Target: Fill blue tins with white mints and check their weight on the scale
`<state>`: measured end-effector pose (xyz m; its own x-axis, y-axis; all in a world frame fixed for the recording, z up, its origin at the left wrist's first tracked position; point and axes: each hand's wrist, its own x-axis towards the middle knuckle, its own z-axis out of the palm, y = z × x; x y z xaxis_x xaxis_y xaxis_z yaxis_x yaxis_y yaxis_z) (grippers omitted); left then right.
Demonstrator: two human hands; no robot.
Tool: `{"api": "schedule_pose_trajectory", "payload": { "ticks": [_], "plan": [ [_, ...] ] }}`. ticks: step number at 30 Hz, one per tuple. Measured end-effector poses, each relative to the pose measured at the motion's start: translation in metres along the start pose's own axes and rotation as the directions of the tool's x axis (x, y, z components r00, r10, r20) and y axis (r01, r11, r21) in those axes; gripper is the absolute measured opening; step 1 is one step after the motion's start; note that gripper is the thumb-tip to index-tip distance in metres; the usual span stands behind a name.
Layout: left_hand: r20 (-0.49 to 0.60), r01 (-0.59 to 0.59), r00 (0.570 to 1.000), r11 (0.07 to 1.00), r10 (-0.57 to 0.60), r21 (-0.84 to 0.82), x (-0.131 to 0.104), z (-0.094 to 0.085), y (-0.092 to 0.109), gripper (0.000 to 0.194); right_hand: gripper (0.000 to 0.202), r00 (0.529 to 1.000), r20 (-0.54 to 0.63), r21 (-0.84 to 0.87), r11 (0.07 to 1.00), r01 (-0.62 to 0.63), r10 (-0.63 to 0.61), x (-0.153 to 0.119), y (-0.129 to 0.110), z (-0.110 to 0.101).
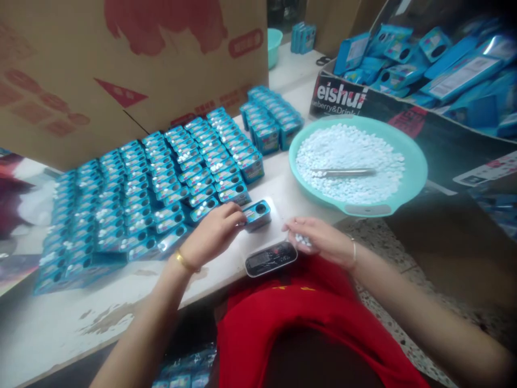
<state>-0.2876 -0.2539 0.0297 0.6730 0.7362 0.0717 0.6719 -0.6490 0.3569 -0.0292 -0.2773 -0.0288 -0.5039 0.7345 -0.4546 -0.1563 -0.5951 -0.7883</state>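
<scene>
Closed around the left end of a small blue box point(258, 213) is my left hand point(218, 233). That box has a round dark opening on top and sits on the white plate of a small scale point(271, 260) with a dark display. To the right of it, my right hand point(317, 237) is curled around several small white tablets point(302, 240), its fingertips pinched together just beside the box. Behind my right hand is a turquoise basin point(418, 161) of white tablets point(351, 145), with a metal tool point(343, 172) lying on them.
Rows of blue boxes point(161, 183), some with tablets on top, fill the table's left side before a large cardboard box point(181, 64). More blue boxes stand behind point(270, 116). A dark carton point(339, 99) of blue boxes is at right. The table's front edge point(181, 307) runs below.
</scene>
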Motion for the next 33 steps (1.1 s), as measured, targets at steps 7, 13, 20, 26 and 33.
{"api": "schedule_pose_trajectory", "payload": {
  "ticks": [7, 13, 20, 26, 33],
  "plan": [
    [-0.035, 0.005, 0.999, 0.985, -0.011, -0.175, 0.000, -0.005, -0.006, 0.011, 0.033, 0.999, 0.020, 0.099, 0.995, -0.028, 0.026, 0.006, 0.020, 0.002],
    [-0.211, -0.028, 0.977, 0.984, -0.010, -0.174, 0.020, -0.004, 0.009, 0.003, 0.033, 0.999, -0.016, 0.147, 0.988, -0.047, 0.050, 0.009, 0.025, 0.006],
    [-0.222, -0.061, 0.975, 0.984, 0.023, -0.170, 0.039, 0.011, 0.023, 0.006, 0.029, 0.999, 0.016, 0.259, 0.965, -0.038, 0.035, 0.008, 0.030, 0.008],
    [-0.118, -0.206, 0.974, 0.975, 0.195, -0.089, 0.034, 0.020, 0.056, 0.019, 0.027, 0.981, 0.161, 0.568, 0.803, -0.180, 0.106, 0.008, 0.036, 0.012],
    [-0.515, 0.085, 0.849, 0.992, -0.121, -0.094, 0.013, -0.008, 0.023, 0.011, 0.015, 0.999, -0.035, 0.493, 0.870, -0.014, 0.036, -0.016, 0.022, -0.008]
  ]
}}
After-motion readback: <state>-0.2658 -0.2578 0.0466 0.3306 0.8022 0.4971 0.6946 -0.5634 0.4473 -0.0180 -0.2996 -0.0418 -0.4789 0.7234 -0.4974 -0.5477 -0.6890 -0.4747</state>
